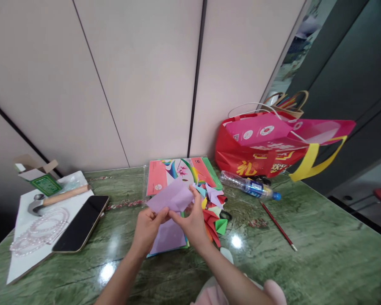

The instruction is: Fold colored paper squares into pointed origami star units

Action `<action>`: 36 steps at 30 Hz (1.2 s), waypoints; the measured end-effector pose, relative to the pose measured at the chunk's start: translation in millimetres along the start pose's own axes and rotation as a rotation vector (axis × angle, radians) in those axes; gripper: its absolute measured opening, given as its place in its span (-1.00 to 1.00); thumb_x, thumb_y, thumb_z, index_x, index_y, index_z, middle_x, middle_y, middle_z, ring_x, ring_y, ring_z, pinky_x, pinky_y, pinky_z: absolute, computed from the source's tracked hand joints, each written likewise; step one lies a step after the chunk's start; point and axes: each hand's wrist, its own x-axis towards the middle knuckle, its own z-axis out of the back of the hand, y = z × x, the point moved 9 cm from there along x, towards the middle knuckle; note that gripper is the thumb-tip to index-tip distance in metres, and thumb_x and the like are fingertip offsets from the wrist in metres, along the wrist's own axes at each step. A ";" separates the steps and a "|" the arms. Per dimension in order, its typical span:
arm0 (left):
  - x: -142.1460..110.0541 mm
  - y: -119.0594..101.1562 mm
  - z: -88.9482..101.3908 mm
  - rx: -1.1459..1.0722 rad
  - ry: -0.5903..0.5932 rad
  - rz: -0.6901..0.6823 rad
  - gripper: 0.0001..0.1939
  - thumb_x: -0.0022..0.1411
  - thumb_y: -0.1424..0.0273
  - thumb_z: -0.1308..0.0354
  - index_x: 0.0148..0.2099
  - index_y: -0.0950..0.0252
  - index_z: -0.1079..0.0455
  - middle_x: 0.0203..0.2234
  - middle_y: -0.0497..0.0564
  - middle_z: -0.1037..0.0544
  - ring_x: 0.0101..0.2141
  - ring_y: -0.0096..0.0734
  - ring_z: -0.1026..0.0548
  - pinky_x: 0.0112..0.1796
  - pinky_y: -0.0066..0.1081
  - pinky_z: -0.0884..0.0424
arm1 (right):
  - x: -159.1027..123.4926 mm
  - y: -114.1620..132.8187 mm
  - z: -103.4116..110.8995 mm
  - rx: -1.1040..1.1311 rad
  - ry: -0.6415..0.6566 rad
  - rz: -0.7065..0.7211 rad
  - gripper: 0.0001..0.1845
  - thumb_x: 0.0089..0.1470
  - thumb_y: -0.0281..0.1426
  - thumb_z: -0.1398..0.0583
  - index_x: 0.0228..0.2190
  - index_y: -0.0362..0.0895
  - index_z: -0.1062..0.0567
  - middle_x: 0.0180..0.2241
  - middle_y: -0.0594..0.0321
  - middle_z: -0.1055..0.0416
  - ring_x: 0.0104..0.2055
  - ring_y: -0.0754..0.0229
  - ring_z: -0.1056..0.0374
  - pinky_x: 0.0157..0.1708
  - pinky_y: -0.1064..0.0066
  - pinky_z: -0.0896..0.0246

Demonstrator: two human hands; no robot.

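A sheet of purple paper (169, 197), partly folded, is held up over the table between both my hands. My left hand (147, 224) pinches its lower edge between thumb and fingers. With its thumb on the near edge and its fingers at the right side, my right hand (192, 220) grips the same sheet. Beneath my hands lies a stack of coloured paper (168, 237) with a purple sheet on top. Just right of my right hand are several folded and cut paper pieces, among them a green one (221, 226) and a red one (211, 224).
Behind my hands lies a colourful paper pack (158, 176). To the right are a plastic bottle (250, 185), a red pencil (277, 225) and a red gift bag (228, 148). On the left are a phone (81, 224), a hammer (60, 197), beaded strands (40, 231) and a small green box (46, 184).
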 end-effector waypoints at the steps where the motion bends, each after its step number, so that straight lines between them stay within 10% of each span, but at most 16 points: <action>1: -0.4 1.0 -1.6 -0.005 0.003 -0.002 -0.80 -0.13 0.31 -0.29 -0.56 0.38 -0.46 -0.62 -0.02 -0.56 -0.51 -0.36 -0.50 -0.31 -0.35 -0.45 | -0.2 -1.9 -1.2 0.030 0.000 -0.020 -0.13 -0.25 -0.40 -0.28 0.09 -0.12 -0.03 -0.02 0.00 -0.20 -0.04 0.05 -0.24 -0.19 0.28 -0.29; 21: 0.1 -8.8 -8.6 -0.293 0.094 0.048 -0.78 -0.12 0.36 -0.29 -0.39 0.41 -0.46 -0.44 0.07 -0.59 -0.36 -0.14 -0.54 -0.20 -0.13 -0.41 | 6.8 -13.8 -12.8 0.487 0.128 -0.205 -0.32 -0.16 -0.46 -0.18 0.00 -0.04 -0.02 -0.35 0.31 -0.31 -0.48 0.32 -0.39 -0.43 0.44 -0.36; 27: 2.6 -41.9 46.4 0.478 -0.257 -0.312 -0.78 -0.04 0.45 -0.18 -0.26 0.23 -0.49 -0.27 0.06 -0.58 -0.15 -0.01 -0.45 -0.04 -0.17 -0.25 | 6.3 -2.5 1.0 0.292 0.032 -0.061 -0.59 -0.03 -0.45 -0.10 -0.09 -0.08 -0.18 -0.33 0.22 -0.36 -0.39 0.25 -0.39 -0.32 0.32 -0.36; 36: -10.2 -24.3 -9.4 1.523 0.065 -0.715 -0.71 0.13 0.50 0.07 -0.17 0.28 -0.44 -0.10 0.16 -0.48 0.09 0.12 -0.17 -0.01 0.32 0.42 | -50.8 81.5 -54.0 -0.359 0.478 0.706 -0.67 0.01 -0.58 -0.02 -0.18 -0.15 -0.39 -0.07 0.15 -0.32 0.07 0.14 -0.09 0.10 0.14 0.03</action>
